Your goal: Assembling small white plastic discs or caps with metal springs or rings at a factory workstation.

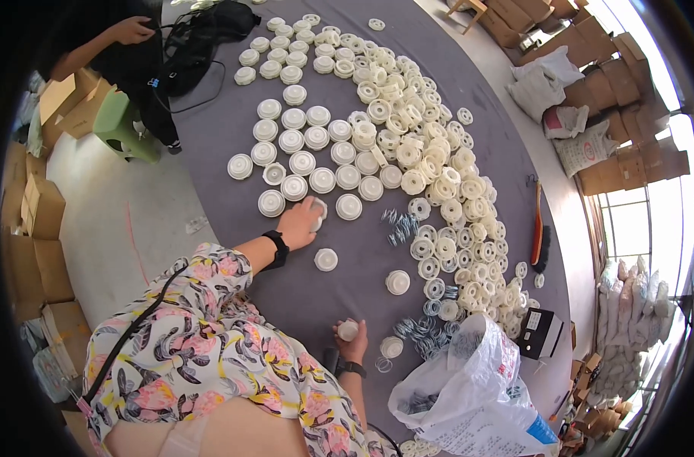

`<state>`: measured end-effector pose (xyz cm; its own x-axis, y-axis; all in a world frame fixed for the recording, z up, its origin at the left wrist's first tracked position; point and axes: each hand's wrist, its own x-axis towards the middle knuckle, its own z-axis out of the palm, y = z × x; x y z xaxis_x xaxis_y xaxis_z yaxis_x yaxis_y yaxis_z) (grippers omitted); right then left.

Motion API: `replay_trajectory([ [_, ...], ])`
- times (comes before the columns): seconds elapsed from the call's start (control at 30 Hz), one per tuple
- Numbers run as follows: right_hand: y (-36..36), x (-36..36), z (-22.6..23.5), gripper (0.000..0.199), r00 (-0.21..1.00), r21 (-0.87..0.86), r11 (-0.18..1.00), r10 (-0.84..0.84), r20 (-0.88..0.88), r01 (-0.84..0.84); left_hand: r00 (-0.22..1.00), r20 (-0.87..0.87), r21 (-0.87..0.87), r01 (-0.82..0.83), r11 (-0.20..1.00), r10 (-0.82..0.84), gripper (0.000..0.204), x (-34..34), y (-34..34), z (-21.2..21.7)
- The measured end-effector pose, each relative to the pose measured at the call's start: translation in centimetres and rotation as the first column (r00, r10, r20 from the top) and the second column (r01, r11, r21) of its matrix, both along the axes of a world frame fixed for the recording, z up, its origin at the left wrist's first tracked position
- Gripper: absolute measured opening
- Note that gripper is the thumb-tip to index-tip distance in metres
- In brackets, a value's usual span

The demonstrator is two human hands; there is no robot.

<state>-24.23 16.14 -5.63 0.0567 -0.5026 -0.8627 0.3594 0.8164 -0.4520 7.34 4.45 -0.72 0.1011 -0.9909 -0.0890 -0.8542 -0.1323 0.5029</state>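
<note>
My left hand (295,225), wearing a dark wristband, has its fingers around a round white plastic cap (319,214) at the near edge of a group of white plastic caps (302,162). Lower down, my right hand (352,349) is closed on a small round white plastic part (348,330). One loose white cap (326,260) lies between my hands, and another cap (397,282) sits to the right. Beside my right hand are a third cap (391,347) and thin wire rings (383,364). Metal coil springs (427,335) lie farther right.
Off-white plastic rings (431,160) are heaped along the right of the grey table (233,91). A plastic bag (469,396) stands at the near right, by a black box (540,333) and a brush (543,244). Across the table is another person's hand (132,30).
</note>
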Motion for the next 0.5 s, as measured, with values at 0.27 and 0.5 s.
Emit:
replay_trajectory([
  [0.27,0.1,-0.3,-0.9,0.05,1.0,-0.033,0.999,0.012,0.028,-0.011,0.987,-0.069,-0.112,0.14,0.984,-0.148,0.045,-0.2,7.7,-1.1],
  [0.5,0.2,0.5,-0.6,0.051,0.998,-0.069,0.997,0.024,-0.059,-0.028,0.978,-0.21,-0.034,-0.004,0.999,-0.003,0.042,3.2,7.9,0.3],
])
